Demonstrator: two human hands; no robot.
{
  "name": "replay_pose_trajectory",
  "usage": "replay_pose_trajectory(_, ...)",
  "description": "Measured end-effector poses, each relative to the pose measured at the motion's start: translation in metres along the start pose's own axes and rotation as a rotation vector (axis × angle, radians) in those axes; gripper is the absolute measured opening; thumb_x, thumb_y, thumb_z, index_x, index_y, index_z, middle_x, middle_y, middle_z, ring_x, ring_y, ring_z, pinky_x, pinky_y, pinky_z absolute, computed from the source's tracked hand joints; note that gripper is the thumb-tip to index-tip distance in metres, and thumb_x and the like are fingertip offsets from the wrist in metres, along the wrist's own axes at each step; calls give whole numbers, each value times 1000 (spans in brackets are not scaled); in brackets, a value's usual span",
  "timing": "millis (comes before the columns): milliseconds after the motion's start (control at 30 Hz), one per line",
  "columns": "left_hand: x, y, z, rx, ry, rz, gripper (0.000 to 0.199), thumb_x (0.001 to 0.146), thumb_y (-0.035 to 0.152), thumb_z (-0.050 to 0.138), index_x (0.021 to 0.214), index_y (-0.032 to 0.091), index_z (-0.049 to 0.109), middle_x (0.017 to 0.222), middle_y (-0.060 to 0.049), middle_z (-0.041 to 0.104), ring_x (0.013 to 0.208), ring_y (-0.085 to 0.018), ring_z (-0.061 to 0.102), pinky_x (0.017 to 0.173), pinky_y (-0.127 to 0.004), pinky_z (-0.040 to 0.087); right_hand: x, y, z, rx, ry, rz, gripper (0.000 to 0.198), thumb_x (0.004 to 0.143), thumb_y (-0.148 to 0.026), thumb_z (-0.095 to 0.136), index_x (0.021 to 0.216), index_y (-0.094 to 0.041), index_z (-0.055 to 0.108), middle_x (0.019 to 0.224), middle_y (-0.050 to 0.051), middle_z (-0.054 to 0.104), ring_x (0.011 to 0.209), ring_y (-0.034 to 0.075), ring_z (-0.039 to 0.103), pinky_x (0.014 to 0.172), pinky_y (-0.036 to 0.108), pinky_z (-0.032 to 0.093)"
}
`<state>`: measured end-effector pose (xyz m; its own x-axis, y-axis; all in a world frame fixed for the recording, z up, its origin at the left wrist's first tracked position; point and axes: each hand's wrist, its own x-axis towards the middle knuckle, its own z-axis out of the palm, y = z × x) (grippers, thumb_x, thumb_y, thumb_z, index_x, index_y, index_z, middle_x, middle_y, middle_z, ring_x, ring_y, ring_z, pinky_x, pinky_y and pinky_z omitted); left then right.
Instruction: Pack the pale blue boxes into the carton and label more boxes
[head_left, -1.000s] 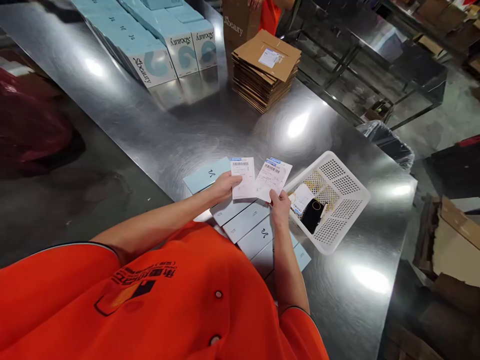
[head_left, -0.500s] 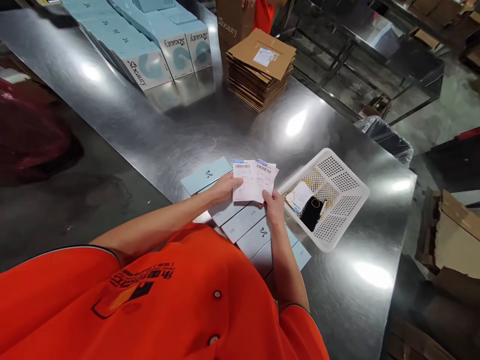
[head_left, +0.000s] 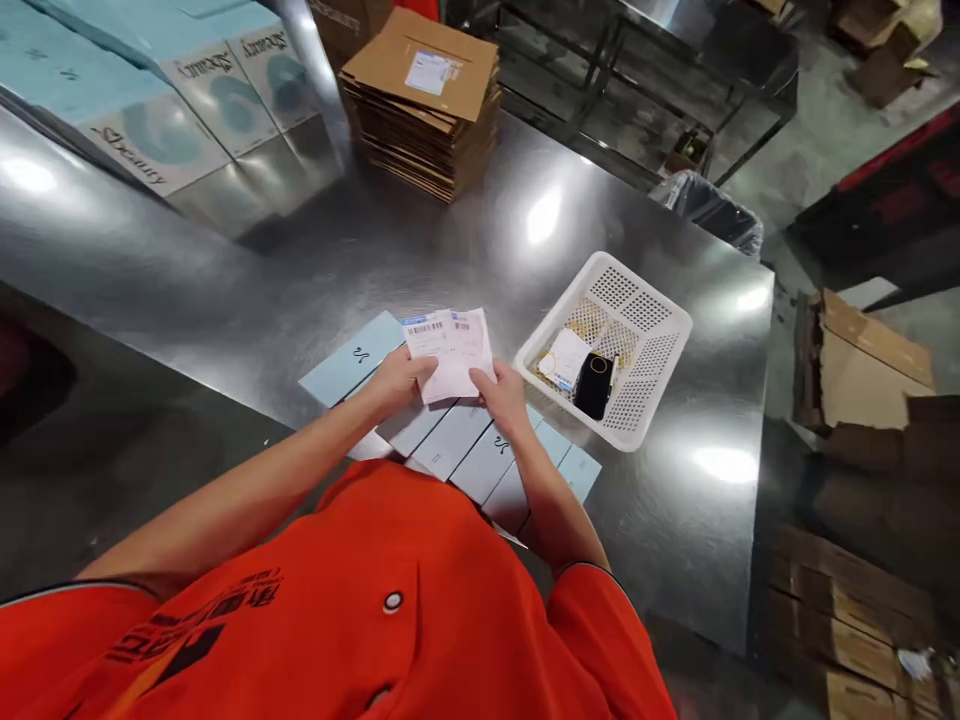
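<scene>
Paper slips overlapped between the left hand and right hand, both pinching them at opposite sides (neither hand nearer), above the pale boxes.

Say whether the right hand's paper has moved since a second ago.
Yes: the paper in the right hand has shifted left, away from the white basket.

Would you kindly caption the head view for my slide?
Left hand and right hand hold printed slips above light-blue boxes.
</scene>
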<state>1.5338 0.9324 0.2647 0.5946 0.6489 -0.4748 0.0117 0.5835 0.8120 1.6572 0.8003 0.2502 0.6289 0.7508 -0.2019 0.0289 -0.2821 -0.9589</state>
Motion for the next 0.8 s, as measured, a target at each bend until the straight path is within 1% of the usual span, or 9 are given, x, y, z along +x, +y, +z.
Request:
replay_pose_trajectory(133, 0, 1, -1, 221, 104, 47, 31, 60, 14, 77, 91, 16, 74, 98, -6, 81, 104, -29, 72, 97, -37, 57, -4, -2, -1, -76, -34, -75, 37, 81, -56, 62, 68, -23, 53, 66, -3, 51, 66, 15, 44, 60, 27, 37)
replay_pose_trajectory(233, 2, 1, 0, 318, 247, 42, 23, 62, 11, 74, 85, 17, 75, 95, -6, 80, 98, -29, 72, 96, -41, 57, -5, -3, -8, -93, -42, -91, 47, 86, -62, 56, 63, -22, 44, 61, -4, 40, 62, 13, 38, 59, 28, 34)
replay_pose_trajectory(267, 2, 0, 0, 316, 291, 32, 22, 62, 10, 74, 83, 17, 74, 92, -6, 79, 95, -29, 73, 96, -44, 58, -5, -4, -11, -82, 10, -98, 49, 88, -62, 52, 62, -23, 40, 60, -4, 37, 61, 13, 36, 59, 28, 34)
replay_pose_trajectory(367, 2, -1, 2, 270, 341, -1, 18, 62, 8, 72, 78, 16, 71, 85, -6, 77, 91, -29, 73, 98, -47, 58, -7, -12, -22, -13, 297, -136, 49, 94, -62, 44, 64, -24, 34, 63, -3, 34, 64, 14, 36, 60, 29, 37)
replay_pose_trajectory(433, 0, -2, 6, 198, 291, -25, 19, 64, 8, 70, 80, 17, 71, 86, -5, 78, 94, -28, 73, 97, -44, 59, -8, -17, -28, 20, 409, -173, 48, 94, -63, 45, 66, -24, 37, 66, -2, 36, 66, 15, 38, 63, 29, 39)
replay_pose_trajectory(500, -3, -1, 11, 112, 198, -58, 18, 68, 11, 69, 85, 17, 71, 93, -6, 79, 99, -28, 74, 94, -41, 61, -7, -19, -30, 8, 376, -183, 46, 92, -62, 48, 68, -24, 42, 66, -2, 39, 67, 15, 40, 66, 29, 40)
replay_pose_trajectory(567, -7, 1, 16, -5, 96, -86, 20, 73, 13, 67, 93, 17, 72, 102, -6, 80, 106, -29, 73, 91, -40, 64, -2, -16, -28, -23, 330, -145, 44, 91, -61, 47, 69, -23, 47, 66, -2, 42, 68, 15, 41, 67, 29, 40)
replay_pose_trajectory(667, -10, 2, 20, -184, -22, -125, 33, 78, 11, 67, 110, 19, 71, 113, -5, 79, 113, -28, 72, 90, -38, 65, 8, -7, -25, -45, 333, -81, 38, 91, -56, 44, 73, -23, 51, 68, 0, 48, 68, 17, 43, 70, 31, 41)
replay_pose_trajectory(800, -11, 0, 19, -302, -88, -108, 48, 79, 9, 72, 126, 16, 65, 113, -8, 79, 103, -25, 75, 83, -31, 67, 15, -1, -25, -25, 440, -75, 30, 92, -45, 40, 91, -21, 59, 88, 5, 65, 83, 20, 56, 82, 33, 47)
